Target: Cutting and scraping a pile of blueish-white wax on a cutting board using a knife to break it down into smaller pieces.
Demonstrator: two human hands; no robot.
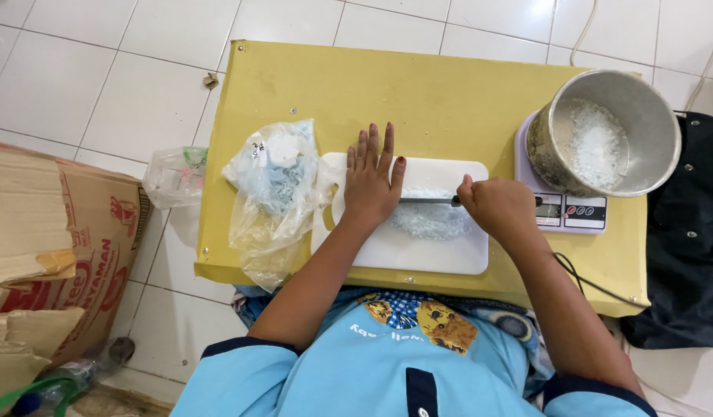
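Note:
My left hand point(372, 181) lies flat with fingers spread on the left part of a white cutting board point(437, 255), pressing on the tip end of a knife blade point(427, 201). My right hand point(499, 205) is closed around the knife's dark handle. Under the blade lies a heap of small pale translucent pieces point(433, 220) in the middle of the board. The board rests on a small yellow table point(418, 93).
A metal pot point(603, 131) with white granular pieces stands on a digital scale point(576, 212) at the right. A clear plastic bag point(275, 193) of bluish-white bits lies left of the board. A cardboard box point(55, 255) and another small bag point(175, 176) sit on the tiled floor.

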